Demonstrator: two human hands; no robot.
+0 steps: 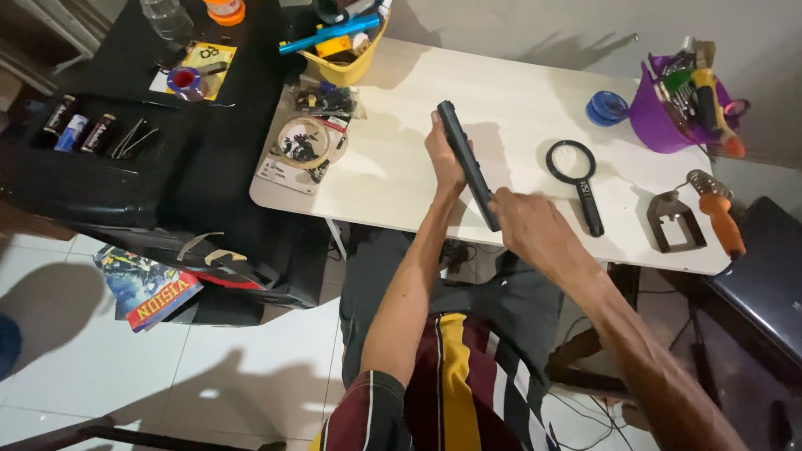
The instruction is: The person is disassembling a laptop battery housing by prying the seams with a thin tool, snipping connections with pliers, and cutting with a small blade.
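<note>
matt black plastic remote [466,159], smooth pale table [518,92]

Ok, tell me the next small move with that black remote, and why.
Probably lay the black remote flat on the white table. Both hands hold it on edge above the tabletop: the left hand near its top end, the right hand at its lower end. The bare patch beneath it, left of the magnifying glass, looks free, so setting it down there would steady it.
</note>
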